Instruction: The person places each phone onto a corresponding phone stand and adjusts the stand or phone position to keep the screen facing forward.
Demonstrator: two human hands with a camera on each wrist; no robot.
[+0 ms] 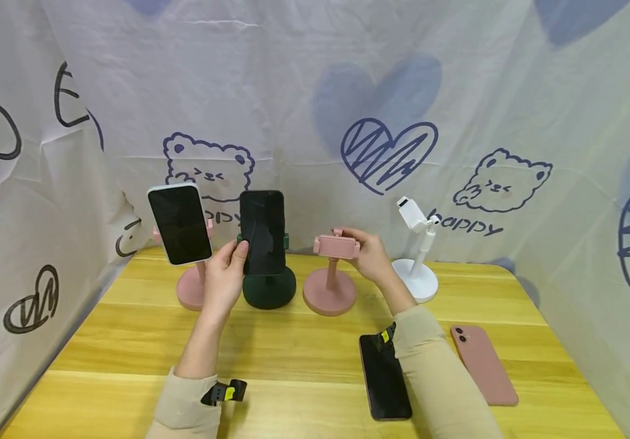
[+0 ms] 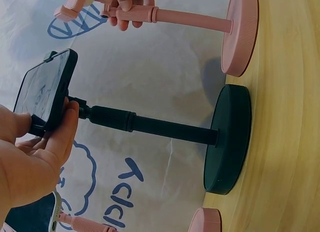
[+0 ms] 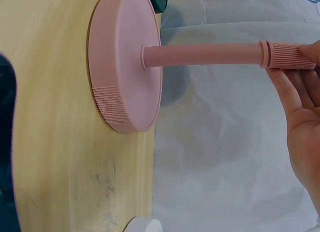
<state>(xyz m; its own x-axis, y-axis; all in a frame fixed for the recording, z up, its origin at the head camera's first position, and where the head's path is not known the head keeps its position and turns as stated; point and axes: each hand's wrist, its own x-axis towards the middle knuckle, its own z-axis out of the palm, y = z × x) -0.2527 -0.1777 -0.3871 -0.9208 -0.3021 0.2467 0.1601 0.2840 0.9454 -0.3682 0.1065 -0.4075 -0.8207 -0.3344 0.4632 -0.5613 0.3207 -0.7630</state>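
Observation:
My left hand [image 1: 223, 277] grips the edge of a black phone [image 1: 262, 231], thumb on its front and fingers behind. That phone sits upright in the clamp of a dark green phone stand [image 1: 271, 296]; the left wrist view shows the stand's pole [image 2: 172, 130] and round base. To the right is a pink phone stand [image 1: 329, 299], its clamp holding no phone. My right hand [image 1: 372, 257] reaches behind that clamp. In the right wrist view, its thumb and fingers hold the ribbed collar [image 3: 287, 55] at the top of the pink pole.
On the left, another pink stand [image 1: 187, 291] carries a white-edged phone [image 1: 181, 224]. A white stand [image 1: 419, 283] is at the back right. Beside my right forearm lie a dark-screened phone [image 1: 383, 387] and a pink phone [image 1: 485, 366]. A printed cloth [image 1: 293, 122] hangs behind the wooden table [image 1: 282, 378].

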